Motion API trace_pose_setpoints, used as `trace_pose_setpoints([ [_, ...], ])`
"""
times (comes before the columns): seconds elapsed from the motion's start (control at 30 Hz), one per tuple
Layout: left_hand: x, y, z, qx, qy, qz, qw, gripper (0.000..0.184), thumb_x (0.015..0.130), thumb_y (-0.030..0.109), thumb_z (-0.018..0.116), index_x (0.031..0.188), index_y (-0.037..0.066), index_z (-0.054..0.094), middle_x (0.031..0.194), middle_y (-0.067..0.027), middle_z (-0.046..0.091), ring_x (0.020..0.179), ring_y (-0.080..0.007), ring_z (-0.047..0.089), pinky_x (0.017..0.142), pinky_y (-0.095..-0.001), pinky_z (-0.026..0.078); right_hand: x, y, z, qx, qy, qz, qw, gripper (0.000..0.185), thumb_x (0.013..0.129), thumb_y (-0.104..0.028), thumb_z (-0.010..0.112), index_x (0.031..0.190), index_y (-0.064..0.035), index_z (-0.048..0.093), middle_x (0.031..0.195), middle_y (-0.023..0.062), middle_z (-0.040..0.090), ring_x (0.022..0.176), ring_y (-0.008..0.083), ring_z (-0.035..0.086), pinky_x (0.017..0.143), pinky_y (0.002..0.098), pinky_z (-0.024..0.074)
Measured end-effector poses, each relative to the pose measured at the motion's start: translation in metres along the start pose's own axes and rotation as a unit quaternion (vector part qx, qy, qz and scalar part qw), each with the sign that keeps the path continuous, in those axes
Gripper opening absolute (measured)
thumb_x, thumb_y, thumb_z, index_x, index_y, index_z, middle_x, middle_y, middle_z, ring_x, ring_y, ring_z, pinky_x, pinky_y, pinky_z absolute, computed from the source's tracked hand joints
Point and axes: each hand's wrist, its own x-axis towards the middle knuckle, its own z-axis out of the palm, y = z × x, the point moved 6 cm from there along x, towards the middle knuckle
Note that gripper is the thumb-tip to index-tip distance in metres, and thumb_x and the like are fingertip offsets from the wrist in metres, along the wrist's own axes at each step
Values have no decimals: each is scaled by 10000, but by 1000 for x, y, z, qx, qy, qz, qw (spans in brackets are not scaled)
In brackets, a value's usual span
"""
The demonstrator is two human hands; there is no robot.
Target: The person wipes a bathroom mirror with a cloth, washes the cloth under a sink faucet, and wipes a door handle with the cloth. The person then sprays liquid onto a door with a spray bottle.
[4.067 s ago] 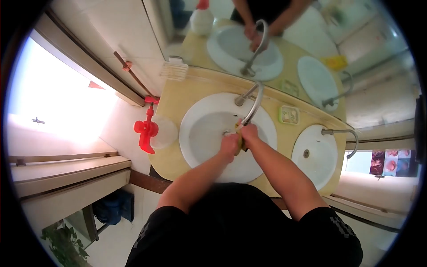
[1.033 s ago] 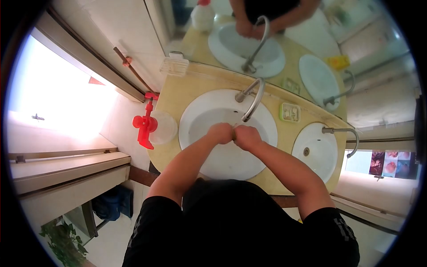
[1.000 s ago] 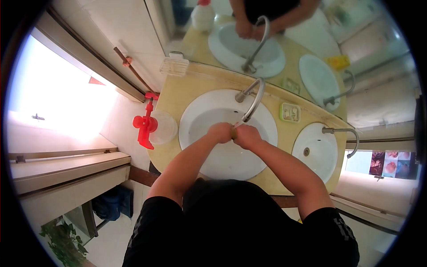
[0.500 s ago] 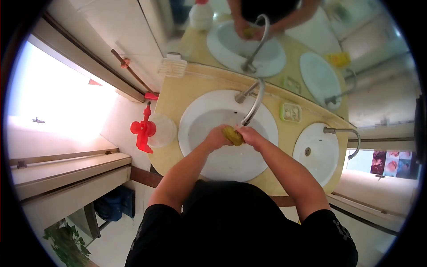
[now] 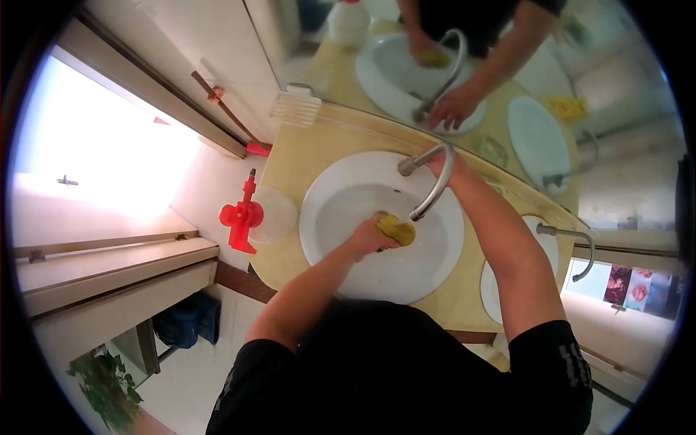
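My left hand (image 5: 368, 236) is closed around a crumpled yellow-green cloth (image 5: 396, 230) over the white sink basin (image 5: 309, 221). The cloth hangs just below the mouth of the curved metal faucet (image 5: 433, 199). Behind the spout, my right hand (image 5: 444, 170) reaches to the faucet's base, partly hidden by the metal. Its reflection in the mirror shows the fingers stretched out and apart, with nothing visible in them. Whether they touch the faucet I cannot tell.
A second sink (image 5: 493, 290) with its own faucet (image 5: 565, 230) lies to the right, partly behind my right arm. On the counter's left stands a clear container with a red top (image 5: 243, 215). A white rack (image 5: 297, 106) sits by the mirror (image 5: 500, 65).
My right hand has let go of the cloth and moved up and right to the faucet's base. The left hand keeps the cloth, which has spread a little. The view has shifted slightly.
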Motion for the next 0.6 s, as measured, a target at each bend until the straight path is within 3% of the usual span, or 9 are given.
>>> trace_pose_setpoints([
  [0.07, 0, 0, -1, -8, 3, 3, 1000, 620, 643, 21, 818, 1198, 68, 545, 997, -33, 649, 831, -130, 624, 650, -262, 498, 11, 8, 4, 10, -19, -19, 1000, 164, 799, -158, 617, 939, -91, 669, 927, 171, 672, 889, 336, 639, 791, 412, 495],
  [0.13, 8, -8, -4, 17, -4, -6, 1000, 607, 653, -1, 804, 1200, 61, 546, 1008, -38, 651, 849, -127, 624, 663, -265, 502, 17, -4, 1, -41, -89, -132, 986, 110, 792, -146, 627, 875, -93, 677, 884, 151, 674, 849, 325, 640, 730, 387, 492],
  [0.27, 16, -17, -10, -17, 32, 31, 999, 606, 644, 9, 813, 1186, 66, 548, 943, -42, 656, 784, -128, 627, 647, -270, 513, 36, 10, 10, -54, -195, -134, 970, 119, 786, -161, 644, 881, -96, 674, 847, 132, 677, 803, 318, 631, 696, 377, 482],
  [0.33, 18, -19, -9, -56, 17, 29, 998, 605, 642, 9, 814, 1184, 60, 548, 944, -43, 657, 787, -128, 626, 641, -272, 512, 40, 37, 25, 313, -218, -59, 923, 94, 790, -167, 647, 838, -86, 658, 789, 133, 647, 757, 292, 622, 677, 359, 471],
  [0.37, 19, -17, -9, -56, 15, 29, 998, 605, 642, 9, 814, 1184, 60, 548, 944, -43, 657, 787, -128, 626, 641, -272, 512, 31, 26, 17, 313, -217, -57, 923, 94, 790, -167, 647, 838, -86, 658, 789, 133, 647, 757, 292, 622, 677, 359, 471],
  [0.43, 14, -12, -5, -47, -5, -17, 999, 601, 656, 11, 808, 1190, 57, 536, 953, -40, 649, 807, -135, 623, 635, -276, 514, -8, -8, -24, 100, -7, -19, 995, 128, 813, -172, 631, 902, -81, 645, 741, 108, 627, 728, 245, 626, 661, 338, 479],
  [0.5, 2, 8, 1, 0, 22, -3, 1000, 586, 662, -3, 796, 1184, 59, 538, 975, -50, 648, 846, -155, 624, 687, -293, 513, -50, -4, -21, 89, 110, 128, 982, 207, 857, -218, 619, 1000, -68, 623, 724, 63, 635, 734, 223, 635, 682, 355, 509],
  [0.53, -1, 15, 1, 48, 52, 9, 997, 571, 667, -18, 783, 1178, 61, 540, 997, -60, 647, 886, -175, 625, 739, -309, 512, -74, 4, 8, 251, 53, 246, 935, 276, 884, -282, 597, 1052, -64, 608, 810, 71, 660, 762, 247, 646, 706, 392, 521],
  [0.6, 1, 15, 7, 146, 50, 81, 985, 536, 690, 8, 762, 1171, 72, 534, 1015, -76, 643, 904, -202, 629, 751, -326, 514, -139, -14, 75, 517, -127, 432, 729, 438, 894, -419, 551, 1167, -78, 574, 1009, 130, 638, 936, 306, 628, 812, 487, 519],
])
